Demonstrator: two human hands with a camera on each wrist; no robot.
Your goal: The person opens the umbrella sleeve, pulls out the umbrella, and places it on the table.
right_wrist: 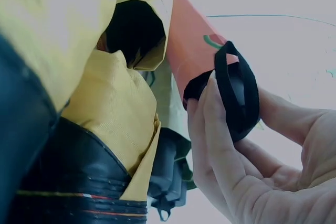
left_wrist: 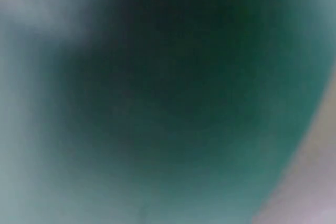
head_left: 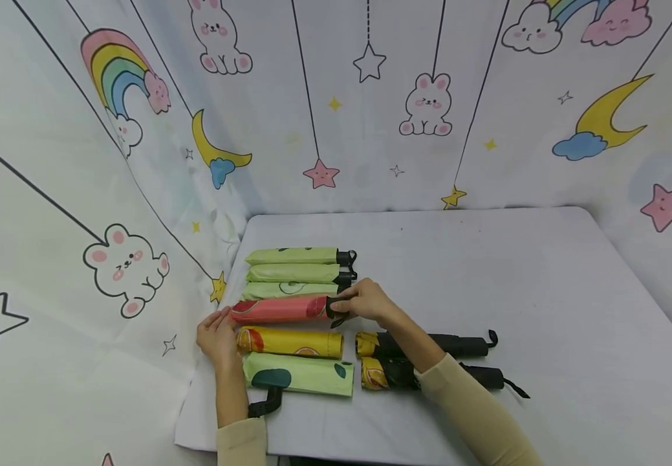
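Observation:
A red sleeved folded umbrella (head_left: 280,310) lies crosswise between two rows of others. My right hand (head_left: 365,302) grips its black handle end; in the right wrist view the fingers and thumb of this hand (right_wrist: 252,166) surround the black end with its strap loop (right_wrist: 236,93). At the umbrella's other end, my left hand (head_left: 217,336) pinches the tip between thumb and fingers. Just behind it lie green umbrellas (head_left: 292,273), and in front a yellow one (head_left: 292,342). The left wrist view is a dark green blur, with the hand's grip hidden.
A green umbrella (head_left: 318,375) with a black curved handle (head_left: 266,402) lies nearest the front edge. Two black and yellow umbrellas (head_left: 464,345) lie under and beside my right forearm. A printed white curtain (head_left: 394,162) stands behind the white table (head_left: 487,259).

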